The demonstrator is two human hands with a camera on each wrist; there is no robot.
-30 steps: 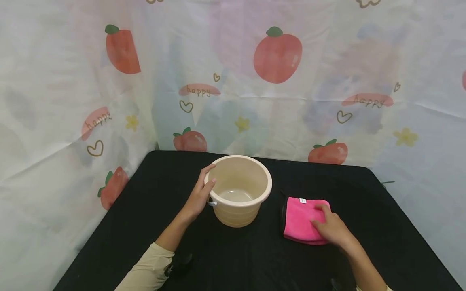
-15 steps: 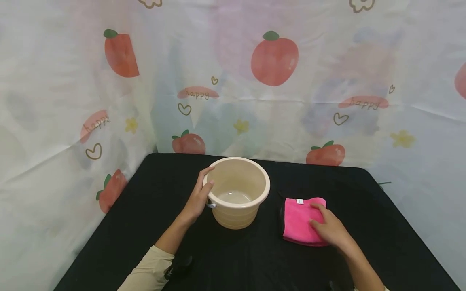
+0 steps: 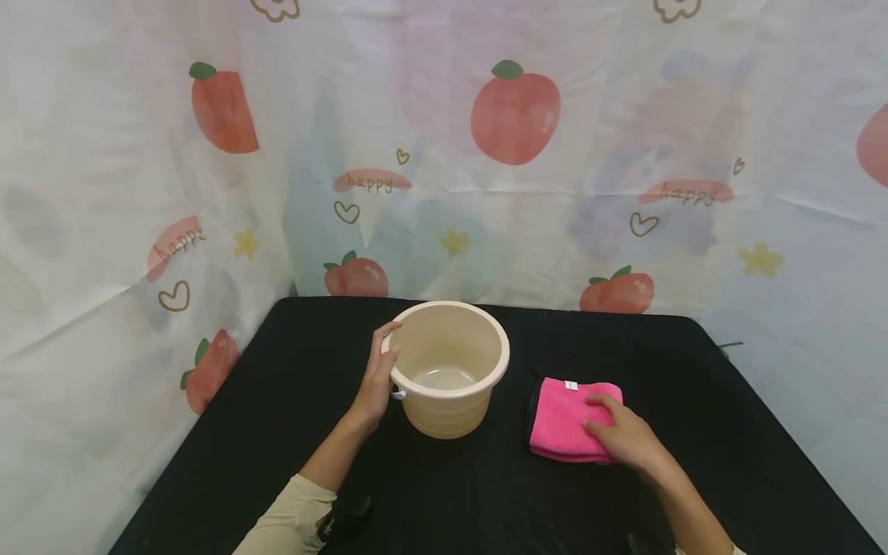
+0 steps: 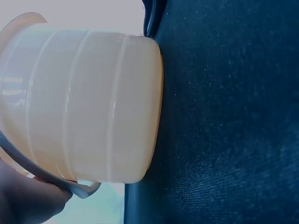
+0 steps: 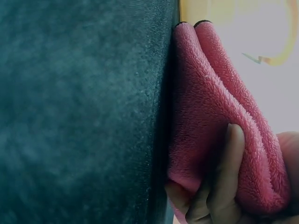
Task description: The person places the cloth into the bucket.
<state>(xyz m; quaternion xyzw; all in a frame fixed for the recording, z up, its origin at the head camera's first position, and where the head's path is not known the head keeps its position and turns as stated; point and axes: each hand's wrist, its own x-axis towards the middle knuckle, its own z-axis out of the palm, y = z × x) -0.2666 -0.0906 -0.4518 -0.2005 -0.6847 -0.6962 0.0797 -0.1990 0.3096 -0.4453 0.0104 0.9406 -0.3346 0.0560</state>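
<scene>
bucket (image 3: 446, 412): cream, upright on the black-covered surface (image 3: 451, 493), mouth facing up, nothing visible inside. left hand (image 3: 377, 378) grips its rim on the left side, fingertips hooked over the lip. i read this as a steadying hold: the rim offers a thin edge to grasp, and a hold there leaves most of the mouth uncovered. grey handle (image 4: 85, 190) hangs down against the outer wall, just beside that hand; lowered, it presumably keeps out of the way.

pink cloth (image 3: 562, 424): folded into a thick pad to the right of the bucket, apart from it, white label (image 3: 571, 385) along the far edge. right hand (image 3: 627, 438) grasps its right side. at the wrist, fingers curl in against the plush face low down, near the surface; the rest of the hand lies on the other side of the pad. likely reason: holding the layers together keeps the fold from slipping. cannot tell whether the cloth's whole underside touches the surface.

printed curtain (image 3: 430, 116) behind the far edge.
</scene>
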